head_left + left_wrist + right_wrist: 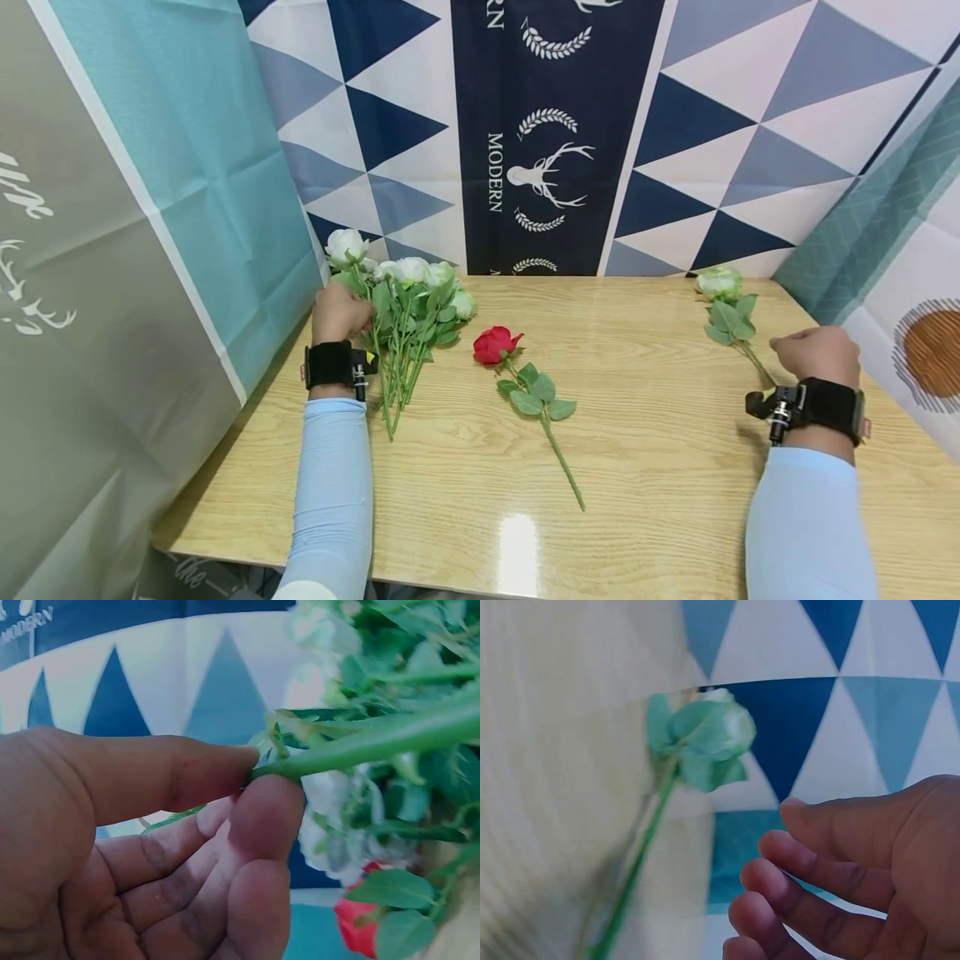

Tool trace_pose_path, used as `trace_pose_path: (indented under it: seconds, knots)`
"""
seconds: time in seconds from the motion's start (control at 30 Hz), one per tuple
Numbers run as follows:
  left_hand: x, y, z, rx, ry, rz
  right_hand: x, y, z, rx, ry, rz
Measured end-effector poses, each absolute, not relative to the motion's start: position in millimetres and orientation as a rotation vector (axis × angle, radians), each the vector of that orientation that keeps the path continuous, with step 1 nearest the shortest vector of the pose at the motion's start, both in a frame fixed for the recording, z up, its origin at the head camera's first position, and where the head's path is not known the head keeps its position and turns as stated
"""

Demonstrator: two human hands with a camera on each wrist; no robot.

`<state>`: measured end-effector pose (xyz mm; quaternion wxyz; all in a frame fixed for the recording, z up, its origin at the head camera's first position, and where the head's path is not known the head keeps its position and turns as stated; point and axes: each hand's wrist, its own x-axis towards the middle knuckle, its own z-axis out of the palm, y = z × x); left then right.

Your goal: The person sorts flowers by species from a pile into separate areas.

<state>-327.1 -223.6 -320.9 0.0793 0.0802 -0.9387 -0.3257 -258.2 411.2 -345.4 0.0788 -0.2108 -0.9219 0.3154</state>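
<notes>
My left hand point(341, 312) is at the table's far left, beside a bunch of white artificial roses point(412, 273) with leafy green stems. In the left wrist view, its thumb and index finger pinch the end of a green rose stem point(375, 745); which bloom this stem carries is unclear. My right hand point(821, 357), with loosely curled fingers and nothing in them, hovers to the right of a single white-green rose point(720, 285). That rose also shows in the right wrist view, apart from the fingertips point(763, 877).
One red rose point(495, 345) lies mid-table, its stem slanting toward the front edge. The wooden table point(645, 467) is bordered by a patterned cloth point(540, 100) at the back, with more hanging cloth point(105, 275) on the left.
</notes>
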Motion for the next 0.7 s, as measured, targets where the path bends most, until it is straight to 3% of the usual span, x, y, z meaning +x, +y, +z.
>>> trace_pose_path:
  seconds: [0.23,0.7]
  knots:
    - [-318,-207,-302,0.119,-2.659,-0.964,-265,400,-331,-0.512,-2.739,0.852]
    - [-289,-149,-268,-0.136,-2.430,-0.917,-258,333,-282,-0.117,-2.673,0.959]
